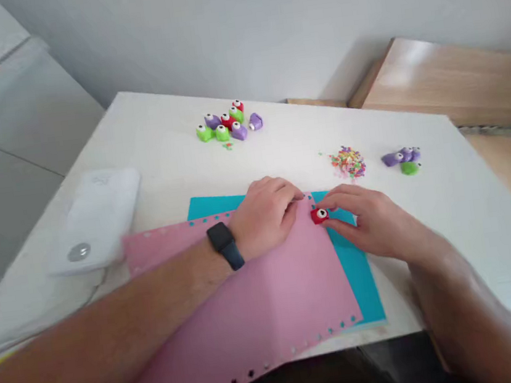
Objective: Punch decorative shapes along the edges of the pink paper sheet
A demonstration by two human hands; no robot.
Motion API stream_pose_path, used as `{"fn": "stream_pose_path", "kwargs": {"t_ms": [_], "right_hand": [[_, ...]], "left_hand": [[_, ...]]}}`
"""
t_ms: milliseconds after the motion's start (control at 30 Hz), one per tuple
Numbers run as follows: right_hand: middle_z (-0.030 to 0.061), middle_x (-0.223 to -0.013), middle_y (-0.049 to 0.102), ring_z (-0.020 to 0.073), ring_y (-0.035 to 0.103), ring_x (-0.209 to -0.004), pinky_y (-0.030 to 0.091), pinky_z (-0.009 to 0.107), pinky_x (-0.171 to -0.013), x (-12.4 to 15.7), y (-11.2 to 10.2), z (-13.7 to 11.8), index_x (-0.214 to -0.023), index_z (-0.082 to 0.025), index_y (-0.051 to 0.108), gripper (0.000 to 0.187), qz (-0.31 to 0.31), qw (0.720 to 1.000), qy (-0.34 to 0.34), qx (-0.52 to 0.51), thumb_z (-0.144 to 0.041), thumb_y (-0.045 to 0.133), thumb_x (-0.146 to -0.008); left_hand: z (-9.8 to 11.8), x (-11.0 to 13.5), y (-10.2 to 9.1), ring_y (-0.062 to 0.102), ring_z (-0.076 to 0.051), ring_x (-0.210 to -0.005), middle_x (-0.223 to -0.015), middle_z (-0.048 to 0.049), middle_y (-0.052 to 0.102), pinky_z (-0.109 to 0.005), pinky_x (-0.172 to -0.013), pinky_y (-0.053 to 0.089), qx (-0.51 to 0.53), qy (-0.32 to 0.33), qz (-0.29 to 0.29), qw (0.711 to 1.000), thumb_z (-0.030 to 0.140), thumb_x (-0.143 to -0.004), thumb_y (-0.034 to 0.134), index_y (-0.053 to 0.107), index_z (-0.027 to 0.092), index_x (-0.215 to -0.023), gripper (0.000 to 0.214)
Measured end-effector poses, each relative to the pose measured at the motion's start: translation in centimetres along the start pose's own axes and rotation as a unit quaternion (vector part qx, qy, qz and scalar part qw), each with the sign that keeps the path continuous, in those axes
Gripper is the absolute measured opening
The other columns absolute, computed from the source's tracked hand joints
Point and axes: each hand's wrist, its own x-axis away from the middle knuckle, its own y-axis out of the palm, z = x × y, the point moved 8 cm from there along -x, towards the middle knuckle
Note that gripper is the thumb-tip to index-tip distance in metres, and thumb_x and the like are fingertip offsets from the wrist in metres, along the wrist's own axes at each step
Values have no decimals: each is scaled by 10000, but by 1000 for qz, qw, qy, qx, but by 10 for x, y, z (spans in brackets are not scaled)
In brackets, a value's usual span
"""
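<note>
- The right hand was closed narrowly on a red craft punch, its fingers wrapped over the body; the punch sat on the upper edge of a pink paper sheet;
- the left hand, with a black smartwatch on its wrist, lay curled on the sheet just beside the punch; whether it pinched the edge could not be told;
- a teal sheet lay beneath the pink one, on the tabletop;
- the punch looked light, stiff and plastic, best held by its sides; the sheet looked thin and floppy, likely to crease, and steadiest pressed flat near the punch;
- a cluster of green, red and purple craft punches and a pile of paper cut-outs lay farther off.
</note>
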Motion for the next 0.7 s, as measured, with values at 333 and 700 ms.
{"fn": "stream_pose_path", "kwargs": {"t_ms": [333,700], "right_hand": [[74,-1123,723,239,681,-1028,551,405,-932,2,-6,-1,-1190,-222,702,277,18,1000,-3,3,-209,701,-913],[74,-966,732,189,672,-879,544,331,-800,4,-20,-16,-1000,-207,774,148,68,996,-61,-20,-158,647,-942]], "left_hand": [[12,1,-8,603,-260,-1108,-1164,-90,704,-457,-1001,456,-15,26,5,1000,242,-1030,527,680,185,-1120,187],[24,3,-8,597,-262,-1122,-1162,-96,705,-457,-1018,438,-20,76,-12,997,270,-1043,522,688,185,-1172,228]]}}
